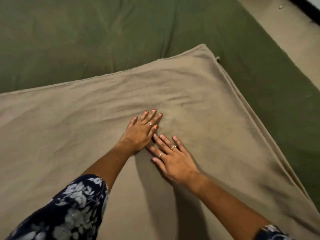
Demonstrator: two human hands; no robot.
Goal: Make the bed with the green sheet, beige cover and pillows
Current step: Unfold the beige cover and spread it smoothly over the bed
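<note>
The green sheet (107, 37) is spread over the bed and fills the upper part of the view. On it lies the beige cover (216, 104), folded in layers, with stacked edges showing along its right side. My left hand (141, 131) lies flat on the cover near its middle, fingers straight and spread. My right hand (170, 157) rests flat just beside it, fingertips almost touching the left hand. Shallow wrinkles run across the cover beyond my fingers. No pillows are in view.
A strip of beige floor (284, 30) runs along the bed's right side at the top right, with a dark edge (304, 7) in the corner. My floral sleeves show at the bottom left and bottom right.
</note>
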